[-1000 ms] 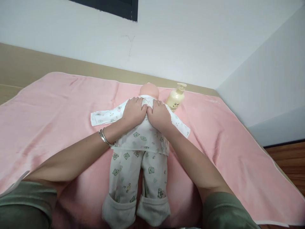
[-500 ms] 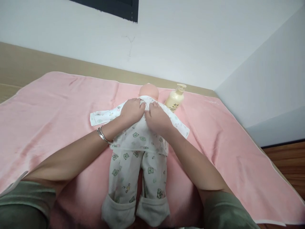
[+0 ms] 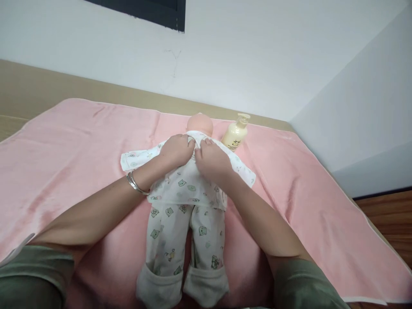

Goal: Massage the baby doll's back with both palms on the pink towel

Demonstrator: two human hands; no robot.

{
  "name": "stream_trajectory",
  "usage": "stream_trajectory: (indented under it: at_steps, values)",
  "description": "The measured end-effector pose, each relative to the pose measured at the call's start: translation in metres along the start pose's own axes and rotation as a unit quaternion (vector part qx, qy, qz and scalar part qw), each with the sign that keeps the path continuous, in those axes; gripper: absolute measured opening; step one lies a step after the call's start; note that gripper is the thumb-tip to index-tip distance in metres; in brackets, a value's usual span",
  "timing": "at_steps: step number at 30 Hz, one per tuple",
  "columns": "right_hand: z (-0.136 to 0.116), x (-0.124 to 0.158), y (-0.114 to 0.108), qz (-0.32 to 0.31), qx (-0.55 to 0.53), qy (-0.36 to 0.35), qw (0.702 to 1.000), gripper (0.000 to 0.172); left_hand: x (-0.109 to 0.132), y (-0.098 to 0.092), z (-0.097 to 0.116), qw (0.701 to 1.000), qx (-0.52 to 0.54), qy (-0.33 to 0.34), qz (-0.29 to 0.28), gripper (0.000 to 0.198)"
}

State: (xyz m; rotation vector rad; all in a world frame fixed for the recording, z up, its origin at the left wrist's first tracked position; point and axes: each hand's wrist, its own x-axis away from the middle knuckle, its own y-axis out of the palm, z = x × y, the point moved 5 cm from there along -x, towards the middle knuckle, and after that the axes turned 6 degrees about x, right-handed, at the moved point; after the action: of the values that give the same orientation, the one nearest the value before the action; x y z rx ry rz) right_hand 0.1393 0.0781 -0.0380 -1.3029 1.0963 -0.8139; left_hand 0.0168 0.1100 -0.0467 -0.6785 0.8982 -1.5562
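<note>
A baby doll (image 3: 200,123) lies on its back with its head pointing away from me. It wears a white printed top (image 3: 183,189) and matching trousers (image 3: 167,236) with turned-up cuffs. My left hand (image 3: 177,150) is closed on the top's fabric just below the neck. Right beside it, my right hand (image 3: 213,161) pinches the cloth on the other side of the chest. The fingertips of both hands nearly meet, and whatever fastening lies between them is too small to make out. Both sleeves spread out sideways.
A pale yellow pump bottle (image 3: 236,133) rests near the doll's head on the right. Under everything is a pink blanket (image 3: 96,137) with some creases. Behind it runs a wooden ledge (image 3: 128,92) against a white wall (image 3: 241,56).
Both hands stay at the top's neckline, with only slight finger movement. The view has shifted very little; doll and bottle keep their places.
</note>
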Motion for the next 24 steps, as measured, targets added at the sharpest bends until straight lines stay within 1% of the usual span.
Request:
stream_trajectory:
  at_steps: [1,3,4,5,6,7,9,10,12,14,16,18,20,21,22,24]
  values:
    - [0.008,-0.008,0.0,-0.006,-0.012,0.018,1.0,0.047,0.005,0.001,0.007,0.999,-0.036,0.034,0.016,0.047]
    - [0.02,-0.02,-0.001,-0.013,-0.007,0.044,0.999,0.049,0.017,0.004,0.023,0.986,-0.106,0.12,0.037,0.045]
    - [0.021,-0.022,-0.001,-0.012,0.007,0.048,0.999,0.049,0.021,0.006,0.03,0.979,-0.128,0.156,0.037,0.043]
    - [0.019,-0.021,-0.001,-0.008,0.023,0.046,0.999,0.049,0.024,0.007,0.033,0.975,-0.134,0.175,0.032,0.041]
    - [0.014,-0.017,0.0,-0.001,0.042,0.036,0.998,0.049,0.023,0.007,0.033,0.977,-0.124,0.172,0.027,0.039]
    - [0.007,-0.01,0.001,0.009,0.061,0.017,0.998,0.048,0.019,0.005,0.028,0.984,-0.099,0.146,0.023,0.037]
    - [-0.009,0.006,0.003,0.031,0.096,-0.032,0.994,0.048,0.007,0.0,0.013,0.998,-0.027,0.061,0.014,0.039]
    - [-0.016,0.013,0.003,0.035,0.108,-0.057,0.992,0.048,0.002,-0.002,0.006,1.0,0.006,0.026,0.006,0.042]
    - [-0.022,0.017,0.004,0.025,0.106,-0.091,0.99,0.049,-0.006,-0.004,-0.003,0.999,0.041,-0.006,-0.013,0.048]
    - [-0.015,0.009,0.002,0.002,0.063,-0.082,0.995,0.048,-0.006,-0.003,-0.004,0.999,0.032,-0.004,-0.014,0.049]
    - [0.0,-0.007,-0.001,-0.017,0.006,-0.034,0.999,0.046,0.001,-0.002,0.003,1.0,-0.013,0.019,0.008,0.046]
    - [0.014,-0.021,-0.002,-0.025,-0.019,0.019,0.999,0.05,0.011,0.001,0.016,0.994,-0.073,0.077,0.022,0.04]
    - [0.02,-0.025,-0.001,-0.024,-0.006,0.041,0.999,0.054,0.017,0.004,0.026,0.984,-0.117,0.132,0.014,0.035]
    - [0.018,-0.023,0.0,-0.019,0.008,0.039,0.999,0.053,0.018,0.005,0.027,0.983,-0.122,0.137,0.007,0.033]
    - [0.015,-0.019,0.0,-0.011,0.019,0.029,0.999,0.05,0.016,0.004,0.025,0.985,-0.115,0.125,0.003,0.032]
    - [0.004,-0.007,-0.001,0.005,0.024,-0.004,1.0,0.04,0.007,0.0,0.015,0.995,-0.072,0.073,-0.002,0.033]
